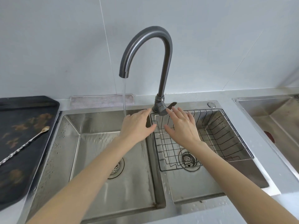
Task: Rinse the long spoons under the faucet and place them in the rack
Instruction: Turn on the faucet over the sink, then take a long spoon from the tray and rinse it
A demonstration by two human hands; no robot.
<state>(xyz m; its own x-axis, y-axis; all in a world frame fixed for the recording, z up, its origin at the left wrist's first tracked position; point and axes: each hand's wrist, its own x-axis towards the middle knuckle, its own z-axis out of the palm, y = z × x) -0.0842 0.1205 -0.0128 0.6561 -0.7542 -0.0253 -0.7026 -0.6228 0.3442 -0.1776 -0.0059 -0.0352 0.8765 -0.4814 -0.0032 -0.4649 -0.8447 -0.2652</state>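
Observation:
A long twisted-stem spoon (24, 145) lies on a black tray (30, 110) left of the double sink, its bowl pointing up-right. Water runs from the grey gooseneck faucet (145, 46) into the left basin (97, 143). A black wire rack (215, 131) sits in the right basin and holds nothing I can see. My left hand (136, 125) hovers flat over the divider beside the water stream, fingers apart. My right hand (182, 125) is spread over the rack, fingertips near the faucet's lever (169, 106). Neither hand holds anything.
A grey cloth (102, 101) lies along the back ledge behind the left basin. Another steel sink (275, 113) sits at the far right. The tray carries brown stains. Drain strainers show in both basins.

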